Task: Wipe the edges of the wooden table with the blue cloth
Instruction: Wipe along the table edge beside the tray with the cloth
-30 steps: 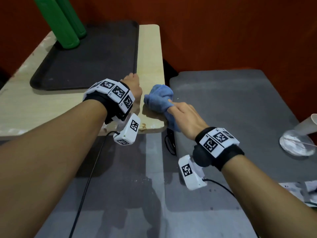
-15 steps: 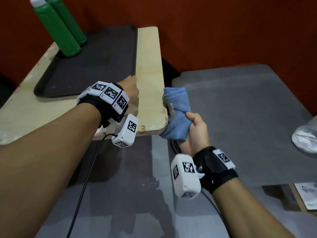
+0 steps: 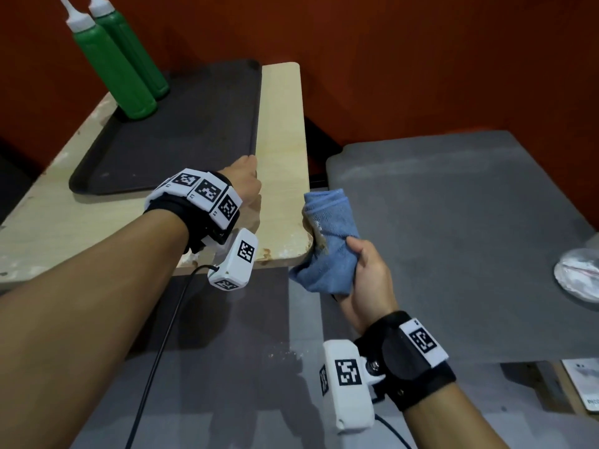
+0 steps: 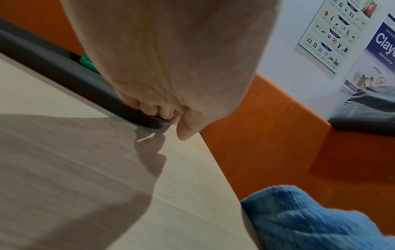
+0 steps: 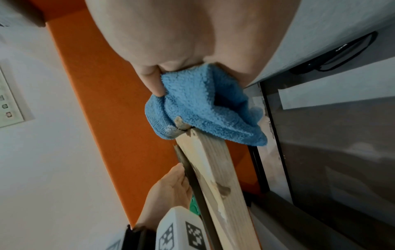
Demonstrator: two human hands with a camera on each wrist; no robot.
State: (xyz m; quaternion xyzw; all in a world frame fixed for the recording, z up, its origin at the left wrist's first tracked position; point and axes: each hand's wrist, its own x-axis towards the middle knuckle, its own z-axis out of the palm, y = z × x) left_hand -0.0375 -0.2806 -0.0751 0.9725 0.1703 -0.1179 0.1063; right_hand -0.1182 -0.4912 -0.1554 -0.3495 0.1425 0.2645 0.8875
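The light wooden table (image 3: 282, 140) fills the left of the head view, its right edge running away from me. My right hand (image 3: 366, 273) grips the bunched blue cloth (image 3: 327, 247) from below and presses it against that edge near the rounded front corner. In the right wrist view the cloth (image 5: 203, 104) wraps over the end of the worn edge (image 5: 213, 169), with the thumb (image 5: 151, 81) pinching it. My left hand (image 3: 246, 183) rests on the tabletop, its curled fingers (image 4: 158, 111) holding the near right corner of the dark tray (image 4: 64, 71).
Two green squeeze bottles (image 3: 120, 69) stand at the far left of the tray (image 3: 178, 140). A lower grey table (image 3: 453, 222) lies to the right of the cloth, with a clear plastic item (image 3: 580, 273) at its right side. A black cable (image 3: 155, 367) hangs below the wooden table.
A second ago my right hand pressed the cloth flat on the table's front corner; it has turned under and now grips the cloth against the right side edge. The left hand stayed put.
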